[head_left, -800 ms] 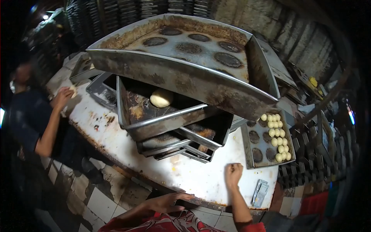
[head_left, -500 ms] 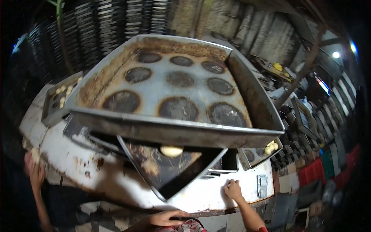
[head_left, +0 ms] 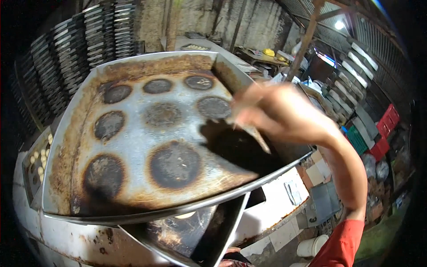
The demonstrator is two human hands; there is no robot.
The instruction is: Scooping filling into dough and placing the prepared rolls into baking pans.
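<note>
Metal tray [head_left: 138, 138], right hand [head_left: 276, 111] above it

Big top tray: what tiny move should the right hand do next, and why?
Perhaps the right hand should ease down a little toward the inside of the top tray. It is over the tray's right side, and a dark shadow lies below it, near the dark round marks. The hand is blurred, so I can't tell whether it holds anything.
</note>
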